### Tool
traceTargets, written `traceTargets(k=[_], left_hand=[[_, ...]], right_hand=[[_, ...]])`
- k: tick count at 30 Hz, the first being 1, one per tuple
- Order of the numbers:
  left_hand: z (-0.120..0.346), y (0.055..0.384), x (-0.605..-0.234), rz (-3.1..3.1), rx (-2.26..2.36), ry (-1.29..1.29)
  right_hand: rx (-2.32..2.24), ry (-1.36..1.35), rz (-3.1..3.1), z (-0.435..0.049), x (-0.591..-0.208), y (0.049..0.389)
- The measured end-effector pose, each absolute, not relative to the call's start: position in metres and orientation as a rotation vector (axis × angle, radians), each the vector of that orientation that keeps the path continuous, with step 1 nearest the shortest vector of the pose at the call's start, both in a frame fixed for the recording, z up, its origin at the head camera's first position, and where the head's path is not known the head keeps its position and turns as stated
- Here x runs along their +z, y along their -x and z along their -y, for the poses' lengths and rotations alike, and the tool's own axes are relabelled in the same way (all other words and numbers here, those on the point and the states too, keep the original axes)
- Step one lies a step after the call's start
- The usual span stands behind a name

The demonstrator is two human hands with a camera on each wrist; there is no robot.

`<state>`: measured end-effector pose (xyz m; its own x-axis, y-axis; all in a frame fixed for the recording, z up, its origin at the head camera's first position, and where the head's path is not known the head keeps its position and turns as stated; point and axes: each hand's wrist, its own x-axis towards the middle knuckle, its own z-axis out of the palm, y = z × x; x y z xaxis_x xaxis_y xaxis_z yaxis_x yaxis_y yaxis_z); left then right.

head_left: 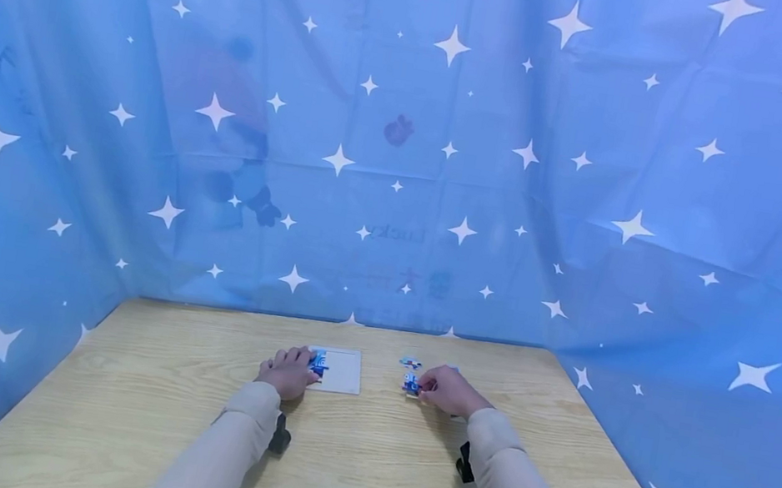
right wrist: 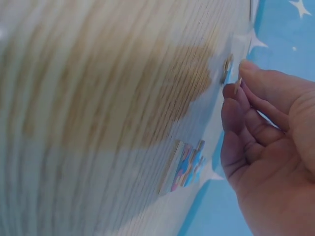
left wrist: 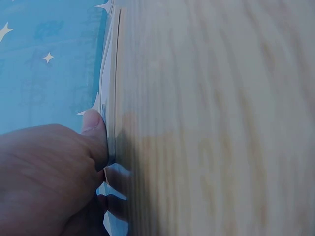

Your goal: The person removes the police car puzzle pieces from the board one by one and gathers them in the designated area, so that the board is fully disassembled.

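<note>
From the head, then: the white tray (head_left: 343,373) lies near the far edge of the tabletop (head_left: 359,458), left of its middle, and the left hand (head_left: 288,374) rests over the tray's left edge, fingers laid out, grasping nothing that I can make out. Across to the right, the right hand (head_left: 448,389) has a blue puzzle piece (head_left: 411,384) at its fingertips, well short of the tray's right edge! Handled well, I'd say, this wants a light pinch by the rim, print left uncovered, with the left hand steadying the tray without nudging the printed section (head_left: 319,361) at its left end. Counting up: one tray, one piece in the fingers, one loose piece (head_left: 411,363) just beyond it towards the far edge, and more half hidden behind the right hand. Left wrist now: the thumb lies along the tray's edge, and the other fingers are too covered to read. And the right wrist: thumb and forefinger nip a thin piece, seen edge-on, while a cluster of pieces (right wrist: 184,167) sits beside the hand, at least two, too foreshortened for a firm count.
</note>
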<state>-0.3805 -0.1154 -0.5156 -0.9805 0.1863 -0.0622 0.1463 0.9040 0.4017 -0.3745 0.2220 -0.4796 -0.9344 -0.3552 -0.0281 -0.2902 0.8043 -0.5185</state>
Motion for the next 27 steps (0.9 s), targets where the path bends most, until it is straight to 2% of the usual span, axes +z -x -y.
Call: traceTargets(k=[27], left_hand=[[0.115, 0.381, -0.517, -2.956, 0.614, -0.259]], right_hand=[[-0.889, 0.537, -2.749, -0.233, -0.487, 0.364]])
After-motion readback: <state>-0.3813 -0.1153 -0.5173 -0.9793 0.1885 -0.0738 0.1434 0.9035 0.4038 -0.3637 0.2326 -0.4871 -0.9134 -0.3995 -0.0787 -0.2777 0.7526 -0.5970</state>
